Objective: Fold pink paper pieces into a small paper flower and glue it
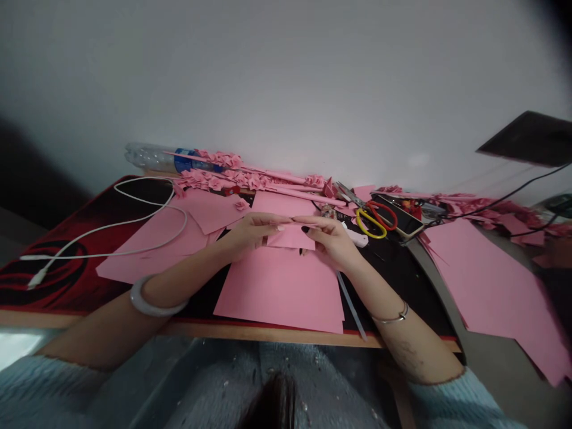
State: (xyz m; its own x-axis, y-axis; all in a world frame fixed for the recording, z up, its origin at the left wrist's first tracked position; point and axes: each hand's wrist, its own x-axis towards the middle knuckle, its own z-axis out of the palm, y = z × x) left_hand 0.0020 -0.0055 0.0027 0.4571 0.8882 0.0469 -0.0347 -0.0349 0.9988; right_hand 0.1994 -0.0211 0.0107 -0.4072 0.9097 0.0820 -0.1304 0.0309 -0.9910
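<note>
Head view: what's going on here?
A person's left hand and right hand pinch a small piece of pink paper between their fingertips. It is held above larger pink sheets on the desk. Pink paper flowers lie along the wall, and scissors lie beyond the right hand, untouched.

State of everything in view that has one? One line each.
Small pink paper: held up between both hands, folds unclear
Left hand: pinching the paper
Right hand: pinching the paper
Pink sheets: lying flat, edges offset
Scissors: lying down, blade opening unclear
Plastic bottle: on its side
White cable: loosely looped
Paper flowers: shaped, heaped
</note>
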